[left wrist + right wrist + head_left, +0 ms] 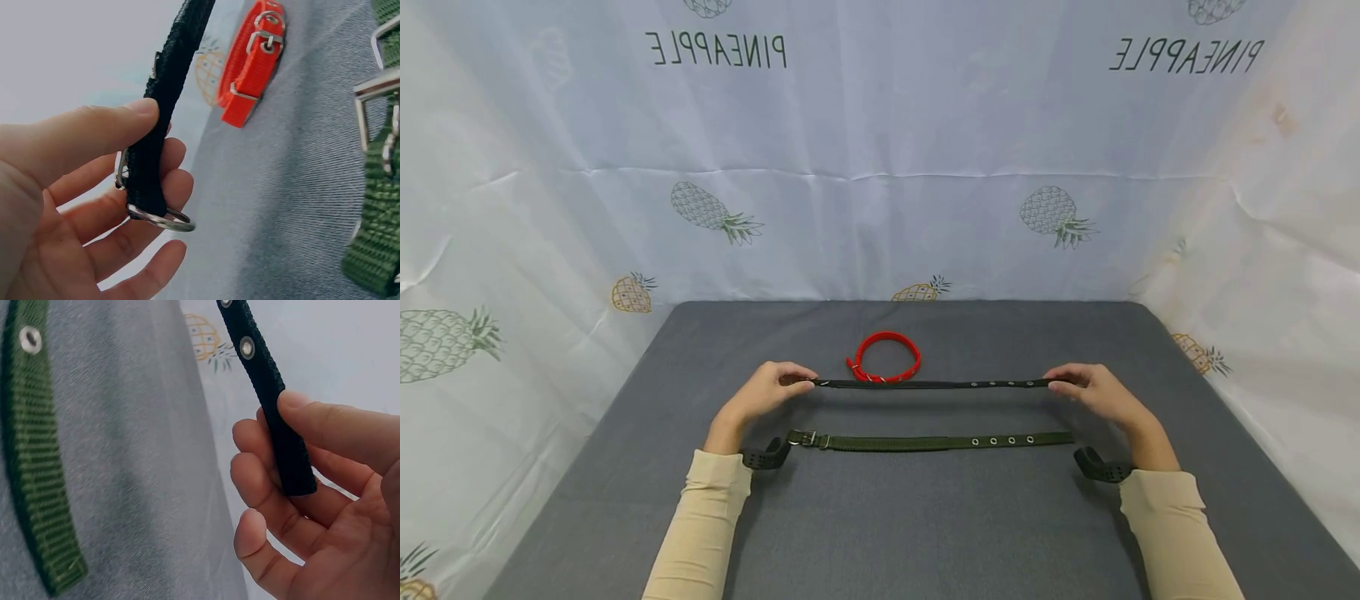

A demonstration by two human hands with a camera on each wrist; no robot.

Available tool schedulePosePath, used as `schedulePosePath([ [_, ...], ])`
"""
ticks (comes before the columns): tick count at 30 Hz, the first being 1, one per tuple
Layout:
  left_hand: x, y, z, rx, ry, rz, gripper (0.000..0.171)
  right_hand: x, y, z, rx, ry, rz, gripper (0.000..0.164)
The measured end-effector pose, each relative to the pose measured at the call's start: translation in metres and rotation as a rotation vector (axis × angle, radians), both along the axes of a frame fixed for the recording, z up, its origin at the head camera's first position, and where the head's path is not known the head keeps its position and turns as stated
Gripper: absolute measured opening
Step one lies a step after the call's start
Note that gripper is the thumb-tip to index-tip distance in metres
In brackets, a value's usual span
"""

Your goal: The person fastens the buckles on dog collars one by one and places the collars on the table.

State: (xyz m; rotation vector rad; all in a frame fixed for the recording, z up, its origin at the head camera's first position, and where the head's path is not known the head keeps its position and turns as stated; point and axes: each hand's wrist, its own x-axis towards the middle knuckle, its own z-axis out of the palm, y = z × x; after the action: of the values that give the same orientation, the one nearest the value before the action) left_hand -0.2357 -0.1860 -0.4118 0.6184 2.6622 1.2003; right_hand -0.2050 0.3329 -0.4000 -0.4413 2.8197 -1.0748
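Observation:
A black collar [925,384] is stretched straight between the two hands, above the grey table. My left hand [772,390] pinches its buckle end; a metal ring and part of the buckle show in the left wrist view. At the other end, my right hand [1096,392] pinches the tip of the strap between thumb and fingers, past the metal eyelets [247,347]. Nearer the body, a green collar [887,443] lies straight on the table, buckle to the left and eyelets to the right. Behind the black one sits a red collar [917,354], fastened into a loop.
The grey table [925,533] meets a white cloth backdrop [880,242] printed with pineapples at its far edge. More of this cloth hangs at both sides. A black wrist strap [767,456] is on the left wrist and another black strap [1101,467] on the right.

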Motion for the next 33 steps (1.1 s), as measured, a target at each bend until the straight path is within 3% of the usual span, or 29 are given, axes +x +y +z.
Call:
schedulePosePath([
  [6,0.001,-0.002,0.004,0.006,0.032,0.032,0.027,0.003,-0.001,0.002,-0.089,0.046,-0.016,0.03],
  [14,0.003,0.002,0.012,0.098,0.036,0.107,0.026,0.006,-0.01,0.009,-0.227,0.081,-0.101,0.032],
  [22,0.005,0.007,0.019,0.148,0.104,0.137,0.026,0.006,-0.023,0.018,-0.17,0.213,-0.113,0.025],
  [33,0.007,0.025,0.027,0.269,0.138,0.145,0.026,0.005,-0.051,0.029,-0.353,0.224,-0.084,0.019],
])
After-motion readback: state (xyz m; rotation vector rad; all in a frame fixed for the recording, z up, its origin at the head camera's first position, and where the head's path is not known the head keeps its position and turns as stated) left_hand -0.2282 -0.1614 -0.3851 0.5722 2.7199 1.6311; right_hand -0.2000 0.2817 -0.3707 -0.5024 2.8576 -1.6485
